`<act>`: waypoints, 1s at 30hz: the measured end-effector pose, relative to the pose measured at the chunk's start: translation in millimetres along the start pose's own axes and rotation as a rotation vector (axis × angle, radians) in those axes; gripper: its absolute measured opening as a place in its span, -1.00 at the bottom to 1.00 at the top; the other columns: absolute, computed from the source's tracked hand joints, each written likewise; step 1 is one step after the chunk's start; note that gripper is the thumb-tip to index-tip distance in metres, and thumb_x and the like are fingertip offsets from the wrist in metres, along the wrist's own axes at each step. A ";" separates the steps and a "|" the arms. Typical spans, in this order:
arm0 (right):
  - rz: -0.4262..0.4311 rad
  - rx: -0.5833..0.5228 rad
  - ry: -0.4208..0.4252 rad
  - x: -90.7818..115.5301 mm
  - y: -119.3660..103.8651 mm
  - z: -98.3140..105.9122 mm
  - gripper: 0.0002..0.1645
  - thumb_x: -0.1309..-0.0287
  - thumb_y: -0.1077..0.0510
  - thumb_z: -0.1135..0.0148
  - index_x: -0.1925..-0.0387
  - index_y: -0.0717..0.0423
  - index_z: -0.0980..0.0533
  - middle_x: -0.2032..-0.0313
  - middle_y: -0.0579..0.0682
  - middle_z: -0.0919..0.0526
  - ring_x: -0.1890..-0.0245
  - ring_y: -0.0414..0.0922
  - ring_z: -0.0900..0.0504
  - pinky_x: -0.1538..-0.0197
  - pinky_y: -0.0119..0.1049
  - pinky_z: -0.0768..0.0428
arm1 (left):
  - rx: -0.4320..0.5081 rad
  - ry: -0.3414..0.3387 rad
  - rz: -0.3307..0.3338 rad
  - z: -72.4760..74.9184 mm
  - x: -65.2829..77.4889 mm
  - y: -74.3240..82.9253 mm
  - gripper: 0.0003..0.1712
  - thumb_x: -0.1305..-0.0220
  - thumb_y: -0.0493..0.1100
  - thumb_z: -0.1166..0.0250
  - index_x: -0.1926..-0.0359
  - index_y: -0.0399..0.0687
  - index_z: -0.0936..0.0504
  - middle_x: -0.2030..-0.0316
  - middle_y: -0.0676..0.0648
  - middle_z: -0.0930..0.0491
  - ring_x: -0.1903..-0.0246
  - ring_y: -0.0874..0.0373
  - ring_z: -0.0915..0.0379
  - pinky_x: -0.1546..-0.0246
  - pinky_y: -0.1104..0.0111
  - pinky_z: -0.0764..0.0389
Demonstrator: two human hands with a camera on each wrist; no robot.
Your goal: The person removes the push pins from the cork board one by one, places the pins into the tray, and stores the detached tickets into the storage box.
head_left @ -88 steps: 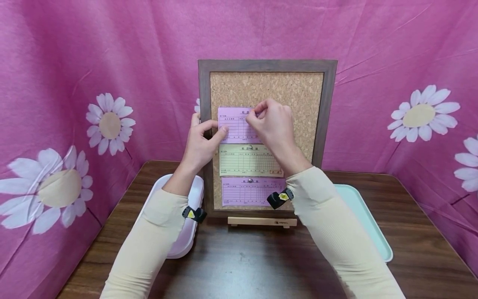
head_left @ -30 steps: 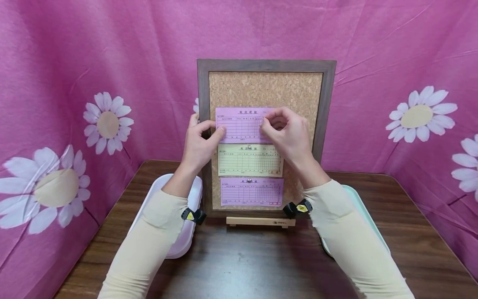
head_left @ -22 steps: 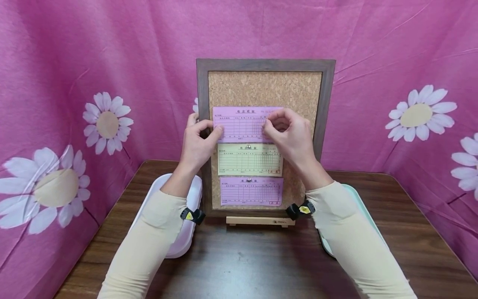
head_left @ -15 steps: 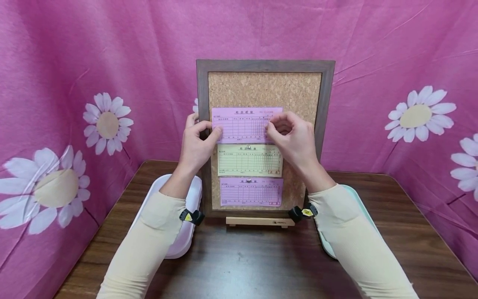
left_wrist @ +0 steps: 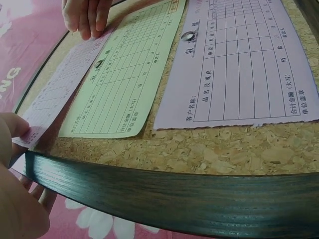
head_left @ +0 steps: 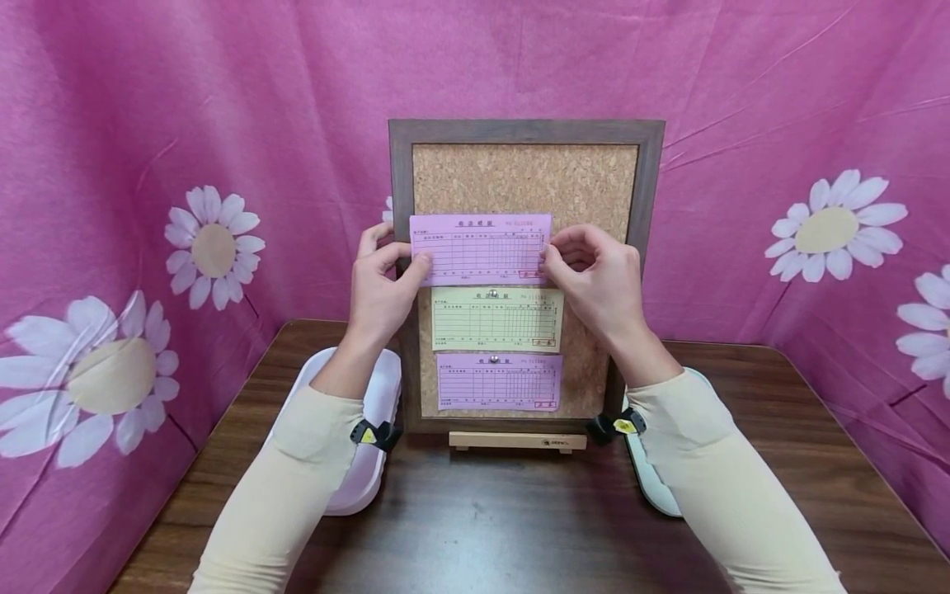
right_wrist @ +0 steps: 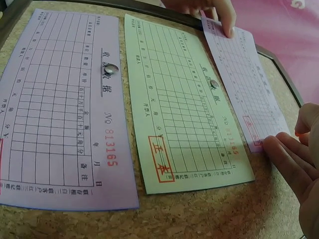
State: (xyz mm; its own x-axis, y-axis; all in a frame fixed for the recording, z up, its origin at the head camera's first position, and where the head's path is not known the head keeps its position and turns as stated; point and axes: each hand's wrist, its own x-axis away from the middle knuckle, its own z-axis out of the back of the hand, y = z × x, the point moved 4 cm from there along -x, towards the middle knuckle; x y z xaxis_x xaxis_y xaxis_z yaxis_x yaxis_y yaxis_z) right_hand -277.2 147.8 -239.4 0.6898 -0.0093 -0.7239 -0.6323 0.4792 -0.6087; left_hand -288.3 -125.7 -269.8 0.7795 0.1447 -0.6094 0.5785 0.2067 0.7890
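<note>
A purple receipt slip (head_left: 478, 247) lies across the upper middle of the framed corkboard (head_left: 527, 177), its left end overlapping the frame, with no pin visible on it. My left hand (head_left: 382, 285) pinches that left end, thumb in front and other fingers behind the frame. At the opposite end, my right hand (head_left: 597, 276) grips the slip's edge with curled fingertips; whether it also hides something small cannot be told. Below are a yellow-green receipt slip (head_left: 493, 322) and another purple slip (head_left: 497, 384), each held by a silver pushpin (right_wrist: 214, 83) (right_wrist: 110, 69) near its top.
A small wooden stand (head_left: 517, 441) supports the board on the dark wooden table (head_left: 482, 528). A white tray (head_left: 356, 487) sits at the left, partly under my left forearm. Under the right forearm is a mint-green tray (head_left: 653, 478). Behind hangs a pink flowered cloth (head_left: 297, 107).
The upper purple slip has shifted left, so its right end is uncovered. My right hand moved from the slip's top middle to its right edge; the left hand moved slightly left with it.
</note>
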 end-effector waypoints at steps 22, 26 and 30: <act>-0.018 -0.053 0.012 5.0 3.7 10.5 -0.93 -0.27 0.40 -0.41 0.25 0.40 -0.68 0.33 0.32 -0.83 0.42 -0.57 -0.70 0.26 -0.64 -0.65 | 0.115 0.143 0.026 22.9 -0.8 -3.9 -0.77 -0.33 -0.41 -0.38 0.16 -0.64 -0.76 -0.27 -0.31 -0.67 -0.16 0.19 -0.66 0.07 0.63 -0.63; -0.016 -0.066 0.025 6.4 4.8 14.2 -0.97 -0.28 0.40 -0.40 0.27 0.36 -0.69 0.35 0.33 -0.83 0.42 -0.54 -0.72 0.26 -0.62 -0.66 | 0.108 0.175 0.019 26.9 1.2 -3.7 -0.78 -0.32 -0.40 -0.40 0.14 -0.60 -0.78 -0.20 -0.35 -0.72 -0.06 0.34 -0.65 0.14 0.63 -0.63; -0.013 -0.083 0.029 7.1 6.7 17.8 -0.94 -0.30 0.39 -0.37 0.26 0.37 -0.70 0.34 0.35 -0.82 0.41 -0.51 -0.74 0.25 -0.60 -0.69 | 0.128 0.205 0.006 30.6 2.8 -2.8 -0.80 -0.30 -0.43 -0.42 0.15 -0.59 -0.78 -0.07 -0.30 -0.78 0.06 0.36 -0.69 0.15 0.61 -0.66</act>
State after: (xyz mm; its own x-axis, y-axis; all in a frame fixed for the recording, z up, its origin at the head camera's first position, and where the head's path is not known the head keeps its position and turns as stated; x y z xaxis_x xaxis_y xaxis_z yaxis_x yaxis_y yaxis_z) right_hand -270.2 166.5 -242.8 0.6884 -0.0405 -0.7242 -0.6514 0.4045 -0.6419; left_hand -280.4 -155.5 -271.4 0.7257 0.3422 -0.5969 0.6097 0.0823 0.7883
